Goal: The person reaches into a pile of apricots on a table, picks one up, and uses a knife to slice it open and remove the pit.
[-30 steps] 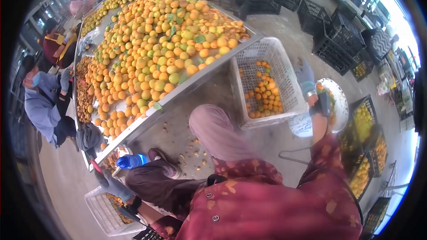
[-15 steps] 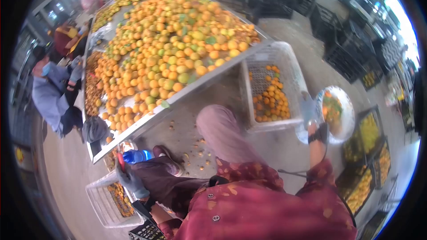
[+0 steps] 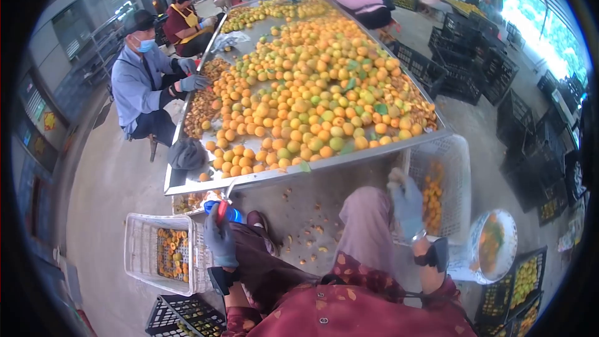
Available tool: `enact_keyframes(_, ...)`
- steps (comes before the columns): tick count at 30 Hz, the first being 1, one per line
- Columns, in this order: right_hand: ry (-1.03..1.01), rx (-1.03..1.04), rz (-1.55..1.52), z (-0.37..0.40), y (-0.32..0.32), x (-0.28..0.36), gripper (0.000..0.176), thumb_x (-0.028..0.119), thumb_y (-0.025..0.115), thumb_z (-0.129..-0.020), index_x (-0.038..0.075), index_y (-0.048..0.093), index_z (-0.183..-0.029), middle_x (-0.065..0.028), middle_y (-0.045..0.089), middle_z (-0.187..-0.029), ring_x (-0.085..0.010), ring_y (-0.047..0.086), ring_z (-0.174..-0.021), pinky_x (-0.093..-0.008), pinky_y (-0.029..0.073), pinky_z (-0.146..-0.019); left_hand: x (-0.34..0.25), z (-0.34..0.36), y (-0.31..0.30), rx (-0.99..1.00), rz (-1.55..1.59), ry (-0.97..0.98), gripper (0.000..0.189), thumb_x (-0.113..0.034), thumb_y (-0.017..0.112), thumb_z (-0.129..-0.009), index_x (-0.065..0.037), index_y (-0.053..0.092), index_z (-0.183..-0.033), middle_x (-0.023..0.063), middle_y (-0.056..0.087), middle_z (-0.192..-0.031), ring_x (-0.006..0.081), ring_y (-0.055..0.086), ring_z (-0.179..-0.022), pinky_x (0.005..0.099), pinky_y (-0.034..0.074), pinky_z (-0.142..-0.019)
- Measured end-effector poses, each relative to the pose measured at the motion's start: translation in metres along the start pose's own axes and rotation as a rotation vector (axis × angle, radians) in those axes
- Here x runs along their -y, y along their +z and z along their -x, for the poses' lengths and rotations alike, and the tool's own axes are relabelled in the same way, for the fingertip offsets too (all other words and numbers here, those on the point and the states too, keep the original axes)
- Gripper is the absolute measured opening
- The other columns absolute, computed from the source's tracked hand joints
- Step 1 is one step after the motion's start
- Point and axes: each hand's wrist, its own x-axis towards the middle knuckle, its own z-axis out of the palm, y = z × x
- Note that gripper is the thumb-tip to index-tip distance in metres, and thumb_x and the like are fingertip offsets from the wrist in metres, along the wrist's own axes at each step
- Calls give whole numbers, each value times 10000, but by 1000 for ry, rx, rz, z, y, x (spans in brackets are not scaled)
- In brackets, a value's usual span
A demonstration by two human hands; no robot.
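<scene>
My left hand (image 3: 220, 241), in a grey glove, is closed round the red handle of a small knife (image 3: 222, 211). Its thin blade points up toward the table's near edge. My right hand (image 3: 406, 203), also gloved, hovers over the left side of a white crate (image 3: 460, 181) partly filled with orange fruit. Its fingers are loosely bent, and I see nothing in them. Beyond, orange and yellow-green fruit (image 3: 299, 106), apricot-like, covers a metal-edged table (image 3: 324, 164). A white bucket (image 3: 513, 243) with orange and green contents stands right of my right wrist.
Another white crate (image 3: 134, 253) with cut fruit stands at my left, above a black crate (image 3: 163, 317). A blue bottle (image 3: 232, 214) is near my left hand. A masked co-worker (image 3: 140, 87) sits at the table's left side. Black crates (image 3: 458, 62) are stacked at right.
My right hand has moved from beside the bucket to over the white crate, closer to the table. My left hand still holds the knife. The head view has turned and lifted.
</scene>
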Motion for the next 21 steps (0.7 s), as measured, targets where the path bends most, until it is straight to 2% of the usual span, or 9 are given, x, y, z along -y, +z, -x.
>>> enact_keyframes(2,-216,117,-17,3,29,17,341,67,560,-894,19,541,-1231,-120,653,-1004,-192,628,-870,-298,504,-785,-4,0,1,23,-6,15,392,3,566,-836,-53,578,-1224,175,639,-1087,341,618,-994,383,475,-865)
enact_keyframes(4,-48,420,-170,15,52,36,392,78,563,-895,32,503,-1280,-104,635,-989,-179,609,-853,-301,499,-786,-24,2,4,6,47,23,401,5,579,-827,-44,573,-1226,171,635,-1098,335,617,-997,375,476,-864)
enact_keyframes(6,24,631,-259,35,80,39,444,82,588,-879,48,492,-1311,-56,623,-951,-109,574,-812,-279,494,-774,-54,10,11,132,264,-241,413,7,594,-817,-33,568,-1227,170,635,-1103,329,620,-997,367,478,-863)
enact_keyframes(9,-211,651,-288,57,119,41,505,101,605,-880,58,444,-1356,-30,601,-906,-102,547,-775,-277,495,-740,-72,33,38,243,333,6,442,-4,608,-808,-34,552,-1245,162,637,-1102,327,625,-986,369,484,-855)
enact_keyframes(11,26,737,-436,71,132,43,419,152,614,-902,53,490,-1290,-27,596,-928,-100,533,-805,-282,487,-722,-90,42,48,297,353,50,479,-12,614,-782,-47,547,-1256,163,634,-1082,335,624,-955,378,491,-838)
enact_keyframes(12,20,741,-434,77,135,36,419,152,614,-902,53,490,-1290,-27,596,-928,-100,533,-805,-282,487,-722,-100,42,49,328,366,58,502,-15,616,-764,-55,546,-1260,164,633,-1069,340,623,-938,383,495,-828)
enact_keyframes(14,224,824,-159,88,143,19,328,211,620,-919,48,522,-1186,-30,586,-954,-98,519,-843,-286,476,-714,-103,47,54,392,361,99,549,-7,604,-725,-78,548,-1267,171,630,-1057,347,622,-923,395,497,-810)
enact_keyframes(15,263,808,-231,90,142,18,249,217,611,-931,48,532,-1096,-20,573,-971,-86,510,-876,-277,466,-722,-106,48,53,438,361,58,557,-9,608,-725,-81,544,-1273,173,628,-1071,348,620,-939,392,497,-817)
enact_keyframes(21,348,627,-683,91,129,29,215,151,568,-947,24,536,-1118,-8,574,-984,-83,526,-901,-246,462,-767,-119,50,62,473,475,88,546,-23,606,-782,-73,505,-1317,186,608,-1146,357,610,-999,384,496,-844)
